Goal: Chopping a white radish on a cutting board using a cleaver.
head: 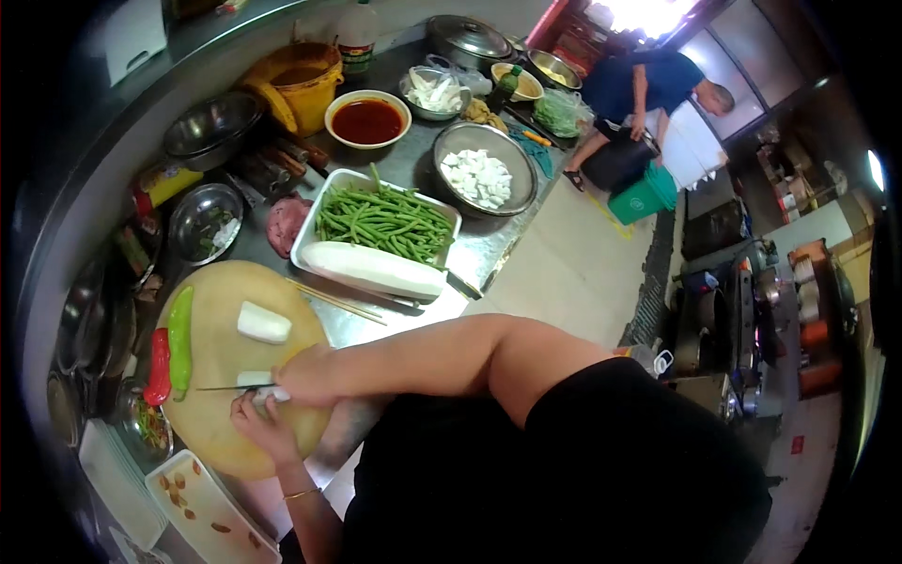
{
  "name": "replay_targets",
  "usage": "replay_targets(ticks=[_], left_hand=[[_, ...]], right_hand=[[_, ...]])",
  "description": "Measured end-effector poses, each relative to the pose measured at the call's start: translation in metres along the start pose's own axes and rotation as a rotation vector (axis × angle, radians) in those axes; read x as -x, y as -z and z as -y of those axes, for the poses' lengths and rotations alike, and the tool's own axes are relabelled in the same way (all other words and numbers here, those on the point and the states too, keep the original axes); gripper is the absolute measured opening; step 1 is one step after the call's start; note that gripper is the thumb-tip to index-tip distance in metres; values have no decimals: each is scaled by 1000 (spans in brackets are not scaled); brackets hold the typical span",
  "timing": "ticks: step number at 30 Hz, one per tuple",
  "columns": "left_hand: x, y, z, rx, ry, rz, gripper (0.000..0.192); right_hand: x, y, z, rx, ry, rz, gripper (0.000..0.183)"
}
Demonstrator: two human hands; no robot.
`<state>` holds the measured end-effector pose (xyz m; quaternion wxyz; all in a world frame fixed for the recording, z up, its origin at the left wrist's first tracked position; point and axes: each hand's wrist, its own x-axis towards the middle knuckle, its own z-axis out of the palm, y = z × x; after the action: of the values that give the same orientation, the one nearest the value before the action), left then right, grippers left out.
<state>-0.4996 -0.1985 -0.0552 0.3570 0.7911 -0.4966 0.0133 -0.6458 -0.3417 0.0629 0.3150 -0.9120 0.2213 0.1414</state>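
My right hand (308, 375) grips a kitchen knife (229, 388), its thin blade edge-on over the round yellowish cutting board (218, 437). My left hand (264, 423), with a bracelet at the wrist, has its fingertips on a piece of peeled white vegetable (270, 393) right beside the blade. Another cut piece (254, 378) shows on the blade's far side, partly covered by my right hand. A thicker white chunk (264, 323) lies apart, farther up the board. Along the board's left side are a long green pepper (181, 342) and a red pepper (158, 366).
Beyond the board, a white tray (304, 254) holds green beans (384, 222) and a long peeled white vegetable (380, 271). Chopsticks (338, 302) lie beside it. Behind stand a bowl of red sauce (370, 121) and a metal bowl of white pieces (479, 180). A person (641, 92) bends near a green bin (643, 196).
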Motion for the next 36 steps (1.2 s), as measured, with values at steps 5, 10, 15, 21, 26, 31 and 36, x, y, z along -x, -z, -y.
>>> replay_targets(ticks=[5,10,15,21,26,31,36], left_hand=[[9,-9,24,49,-15,-29,37],[0,-4,14,138,-67,32,47],[-45,31,-14,-3,-504,186,60],[-43,34,21,-95,-293,342,51],[2,21,-2,-124,132,-12,50],[15,23,-31,-158,274,-33,45],[24,17,-33,-203,388,-77,41]], right_hand=[[-13,-33,-10,-8,-45,-143,35],[25,-43,-42,-161,199,-367,32],[70,-23,-47,-301,57,-393,34],[63,-28,-55,-341,146,-514,37],[75,-6,-60,-297,117,-221,41],[69,8,-35,12,44,-125,31],[55,-2,-29,20,145,-5,34]])
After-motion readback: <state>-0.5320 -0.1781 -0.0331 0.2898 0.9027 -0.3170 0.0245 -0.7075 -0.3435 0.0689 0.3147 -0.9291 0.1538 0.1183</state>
